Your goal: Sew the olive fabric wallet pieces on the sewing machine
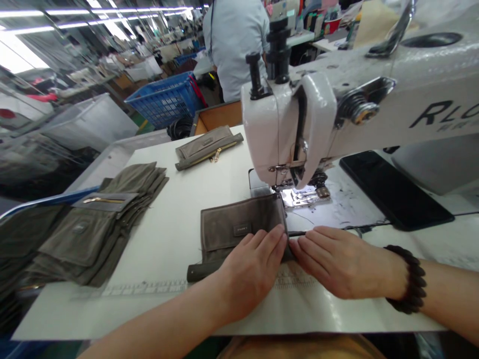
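Note:
A grey-brown fabric pouch with a small label on its flap lies on the table, its far right corner at the needle area of the sewing machine. My left hand rests across its lower right part, fingers together and pressed on the fabric near the right edge; the thumb is hidden. At that same edge, my right hand pinches the pouch's side with its fingers closed. A rolled strip sticks out along the pouch's near side, left of my left hand.
Stacked fabric pieces lie at the left. A zippered pouch sits behind the work. A black phone lies right of the needle. A ruler scale runs along the near table. Beyond are a blue basket and a person.

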Action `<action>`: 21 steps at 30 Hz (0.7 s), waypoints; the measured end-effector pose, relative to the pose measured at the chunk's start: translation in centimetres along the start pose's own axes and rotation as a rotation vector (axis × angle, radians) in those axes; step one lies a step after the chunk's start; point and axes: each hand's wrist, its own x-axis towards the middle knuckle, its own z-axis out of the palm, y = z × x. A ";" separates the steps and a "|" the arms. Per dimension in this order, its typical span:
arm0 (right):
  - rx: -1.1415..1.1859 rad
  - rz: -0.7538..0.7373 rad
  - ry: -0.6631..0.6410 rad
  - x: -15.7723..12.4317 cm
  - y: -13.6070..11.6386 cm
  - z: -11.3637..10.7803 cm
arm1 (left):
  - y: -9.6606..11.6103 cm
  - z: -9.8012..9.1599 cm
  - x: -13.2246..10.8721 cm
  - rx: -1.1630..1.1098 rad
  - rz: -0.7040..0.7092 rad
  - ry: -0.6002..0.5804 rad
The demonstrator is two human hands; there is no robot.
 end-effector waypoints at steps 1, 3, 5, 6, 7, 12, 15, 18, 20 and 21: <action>0.000 -0.001 0.011 0.0 0.0 0.0 | 0.0 -0.1 0.1 0.009 0.013 -0.006; 0.003 -0.006 0.024 0.0 0.1 0.0 | -0.2 -0.3 0.3 0.012 0.041 -0.005; 0.011 -0.010 0.016 -0.1 0.1 0.0 | -0.3 -0.4 0.6 0.009 0.068 -0.009; 0.018 -0.016 0.001 -0.1 0.1 0.0 | -0.3 -0.5 0.8 0.007 0.083 -0.018; 0.027 -0.025 -0.020 -0.2 0.1 0.0 | -0.4 -0.5 0.9 0.004 0.096 -0.028; 0.074 -0.030 -0.063 -0.3 0.1 0.1 | -0.4 -0.9 1.3 -0.023 0.112 -0.069; 0.092 0.013 -0.007 -0.2 0.2 0.2 | -0.3 -1.1 1.4 -0.033 0.068 -0.035; 0.099 0.054 0.033 -0.2 0.2 0.1 | -0.2 -1.0 1.4 0.001 0.065 0.031; 0.105 0.054 0.032 -0.2 0.2 0.0 | -0.2 -1.0 1.3 0.044 0.093 0.073; 0.108 0.050 0.030 -0.2 0.2 0.0 | -0.3 -1.1 1.3 0.063 0.106 0.088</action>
